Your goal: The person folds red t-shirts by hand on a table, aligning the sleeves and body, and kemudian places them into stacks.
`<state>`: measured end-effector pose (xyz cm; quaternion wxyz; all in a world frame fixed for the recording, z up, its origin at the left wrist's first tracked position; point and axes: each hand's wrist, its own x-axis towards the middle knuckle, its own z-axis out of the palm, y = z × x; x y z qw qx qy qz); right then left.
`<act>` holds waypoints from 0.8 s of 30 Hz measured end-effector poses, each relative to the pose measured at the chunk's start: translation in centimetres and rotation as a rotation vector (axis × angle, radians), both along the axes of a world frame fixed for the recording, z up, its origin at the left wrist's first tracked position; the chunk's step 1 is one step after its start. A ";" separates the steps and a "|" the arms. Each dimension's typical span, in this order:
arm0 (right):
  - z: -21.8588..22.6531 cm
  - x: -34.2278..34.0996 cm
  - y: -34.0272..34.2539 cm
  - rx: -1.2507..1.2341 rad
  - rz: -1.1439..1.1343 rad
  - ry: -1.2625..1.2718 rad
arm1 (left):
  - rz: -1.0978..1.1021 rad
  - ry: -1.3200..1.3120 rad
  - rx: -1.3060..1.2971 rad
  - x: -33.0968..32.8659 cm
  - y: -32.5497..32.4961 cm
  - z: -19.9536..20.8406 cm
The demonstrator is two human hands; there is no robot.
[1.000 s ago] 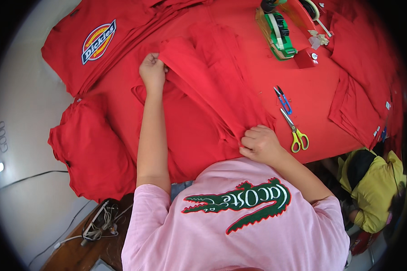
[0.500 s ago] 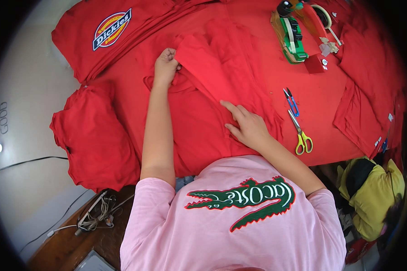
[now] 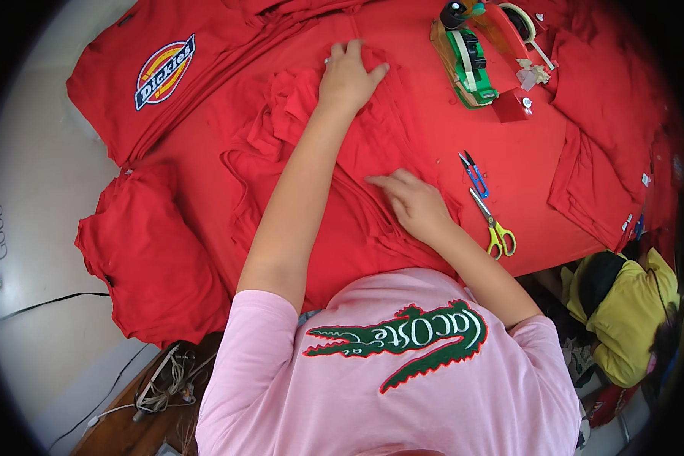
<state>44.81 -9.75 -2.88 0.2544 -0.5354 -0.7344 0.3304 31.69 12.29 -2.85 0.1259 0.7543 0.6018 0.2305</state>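
A crumpled red shirt (image 3: 281, 144) lies on the red-covered table in front of me, its folds running from far left toward my body. My left hand (image 3: 351, 79) reaches across to its far edge, fingers spread and thumb apart, resting on the cloth. A small pale spot shows beside those fingers; I cannot make out what it is. Over the near right part of the same shirt lies my right hand (image 3: 418, 204), forefinger stretched along the fabric and the other fingers loosely bent. No cloth is visibly pinched in either hand.
Right of the shirt lie blue thread snips (image 3: 475, 176) and yellow-handled scissors (image 3: 494, 228). Tape dispensers (image 3: 471, 68) stand at the far right. Red garments lie at far left (image 3: 121, 114), near left (image 3: 152, 251) and right (image 3: 600, 152). A person in yellow (image 3: 627, 319) is at lower right.
My left hand has let go of the lifted shirt edge and moved right and away from me. The shirt now lies flatter there. My right hand has stayed nearly in place.
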 end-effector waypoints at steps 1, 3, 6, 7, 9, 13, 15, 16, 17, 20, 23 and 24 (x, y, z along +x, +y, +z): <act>0.1 0.7 -0.2 0.054 -0.072 0.030 | 0.035 0.026 -0.019 0.2 0.1 -0.9; 0.7 2.0 -0.3 0.207 -0.259 -0.110 | 0.098 0.081 -0.059 0.8 -0.1 -1.5; 0.0 4.3 -1.1 0.137 -0.359 -0.206 | 0.115 -0.120 0.024 -0.3 1.3 -3.3; -0.4 4.8 -1.4 0.066 -0.362 -0.215 | 0.109 -0.264 -0.052 -1.1 1.4 -3.7; -0.4 5.1 -1.8 0.048 -0.336 -0.196 | 0.093 -0.551 -0.208 -2.5 1.3 -3.9; 0.0 3.3 -2.8 0.205 -0.243 0.054 | 0.086 -1.210 -0.223 -4.4 -0.4 -2.8; 0.7 1.3 -3.7 0.114 -0.149 0.246 | 0.102 -1.389 -0.245 -6.4 -1.8 -1.8; 0.8 0.6 -4.1 0.067 -0.100 0.340 | 0.109 -1.479 -0.254 -7.3 -2.5 -1.4; 0.6 0.1 -4.4 0.054 -0.002 0.299 | 0.161 -1.505 -0.266 -8.5 -3.4 -0.8; 0.4 -1.1 -4.2 0.095 0.145 0.245 | 0.262 -1.595 -0.249 -12.1 -4.8 -1.3; 0.5 -1.5 -4.3 0.138 0.244 0.157 | 0.294 -1.652 -0.231 -13.5 -6.3 -1.8; 0.4 -1.6 -4.4 0.156 0.261 0.140 | 0.307 -1.668 -0.215 -13.1 -6.5 -1.3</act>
